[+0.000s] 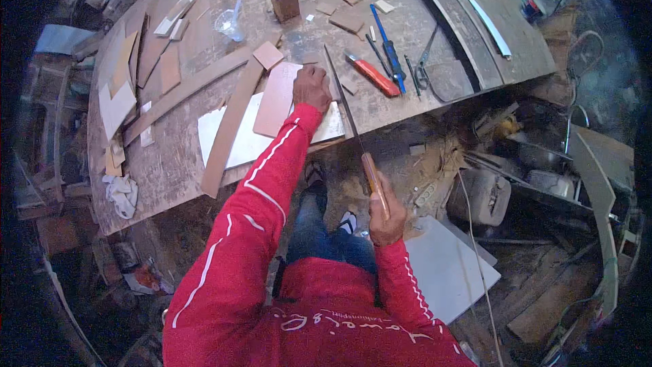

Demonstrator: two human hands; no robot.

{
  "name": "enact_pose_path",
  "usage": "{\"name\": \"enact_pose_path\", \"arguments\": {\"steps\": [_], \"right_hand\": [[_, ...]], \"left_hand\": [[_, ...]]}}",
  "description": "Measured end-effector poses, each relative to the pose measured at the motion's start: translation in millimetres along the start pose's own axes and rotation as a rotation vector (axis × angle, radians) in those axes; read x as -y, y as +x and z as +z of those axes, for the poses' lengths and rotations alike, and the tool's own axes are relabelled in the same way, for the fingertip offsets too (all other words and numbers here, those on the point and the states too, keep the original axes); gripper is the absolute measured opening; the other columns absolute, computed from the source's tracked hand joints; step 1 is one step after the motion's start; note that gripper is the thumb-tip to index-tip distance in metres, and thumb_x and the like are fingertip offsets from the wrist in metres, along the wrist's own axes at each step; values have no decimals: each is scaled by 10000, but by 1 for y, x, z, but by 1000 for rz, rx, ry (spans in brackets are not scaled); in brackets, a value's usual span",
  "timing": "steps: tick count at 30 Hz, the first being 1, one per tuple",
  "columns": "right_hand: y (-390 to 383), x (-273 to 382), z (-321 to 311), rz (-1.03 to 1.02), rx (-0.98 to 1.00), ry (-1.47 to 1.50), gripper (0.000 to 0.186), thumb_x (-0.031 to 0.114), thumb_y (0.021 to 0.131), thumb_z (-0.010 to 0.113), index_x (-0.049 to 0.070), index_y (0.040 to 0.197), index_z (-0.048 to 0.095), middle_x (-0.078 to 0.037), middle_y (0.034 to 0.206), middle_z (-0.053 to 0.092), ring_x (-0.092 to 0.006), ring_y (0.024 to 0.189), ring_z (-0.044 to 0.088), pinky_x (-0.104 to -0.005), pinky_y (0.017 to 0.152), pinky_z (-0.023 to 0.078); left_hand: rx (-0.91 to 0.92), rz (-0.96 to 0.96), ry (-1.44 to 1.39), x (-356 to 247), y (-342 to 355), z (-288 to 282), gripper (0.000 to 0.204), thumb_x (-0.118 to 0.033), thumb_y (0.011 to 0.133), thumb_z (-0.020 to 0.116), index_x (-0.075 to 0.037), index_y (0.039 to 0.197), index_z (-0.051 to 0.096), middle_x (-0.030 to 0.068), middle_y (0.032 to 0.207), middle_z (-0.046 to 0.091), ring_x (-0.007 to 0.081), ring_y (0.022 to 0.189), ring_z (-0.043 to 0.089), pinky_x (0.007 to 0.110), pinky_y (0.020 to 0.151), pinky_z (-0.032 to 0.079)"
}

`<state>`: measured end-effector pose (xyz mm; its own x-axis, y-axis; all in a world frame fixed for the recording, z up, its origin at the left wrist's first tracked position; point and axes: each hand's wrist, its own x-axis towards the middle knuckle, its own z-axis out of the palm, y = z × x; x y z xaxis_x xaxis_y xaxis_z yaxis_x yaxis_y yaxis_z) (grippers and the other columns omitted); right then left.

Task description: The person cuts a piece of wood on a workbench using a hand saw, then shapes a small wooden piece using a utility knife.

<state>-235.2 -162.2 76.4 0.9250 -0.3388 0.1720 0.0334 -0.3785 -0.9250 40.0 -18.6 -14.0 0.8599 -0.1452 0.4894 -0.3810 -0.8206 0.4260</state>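
Observation:
My right hand [388, 216] is wrapped around the wooden handle of a handsaw [374, 180]. The saw's narrow dark blade reaches forward over the front edge of the table, along the right side of my left hand [313, 88]. With its fingers curled down, my left hand holds a pinkish rectangular board [277, 98] against the table. Beneath that board lies a white sheet [239, 132], partly covered. A small pinkish square piece [268, 55] rests at the board's far left corner, over the end of a long brown strip [234, 122]. The blade's contact with the board is unclear.
Right of the saw lie a red-handled cutter [373, 76], a blue tool [389, 51] and pliers [422, 71]. A wooden block [284, 3] stands farther back. Offcuts and a white cloth [122, 196] sit at left. Below right are a white panel [435, 265] and a jerrycan [479, 196].

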Motion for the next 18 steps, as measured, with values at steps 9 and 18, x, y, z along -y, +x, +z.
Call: {"name": "enact_pose_path", "arguments": {"steps": [9, 18], "right_hand": [[0, 9, -3, 90, 63, 32, 404, 142, 927, 517, 3, 1305, 554, -101, 829, 624, -130, 669, 557, -276, 629, 461], [2, -2, -8, 41, 49, 43, 411, 169, 937, 526, 4, 1312, 550, -81, 757, 610, -124, 606, 538, -292, 572, 456]], "left_hand": [[226, 214, -58, 4, -2, -29, 557, -249, 698, 769, 33, 1130, 560, 207, 1194, 535, 383, 1097, 517, 439, 966, 437], [371, 158, -34, -6, -6, -34, 558, -292, 727, 774, 36, 1121, 553, 237, 1238, 512, 407, 1132, 501, 437, 1000, 423]]}}
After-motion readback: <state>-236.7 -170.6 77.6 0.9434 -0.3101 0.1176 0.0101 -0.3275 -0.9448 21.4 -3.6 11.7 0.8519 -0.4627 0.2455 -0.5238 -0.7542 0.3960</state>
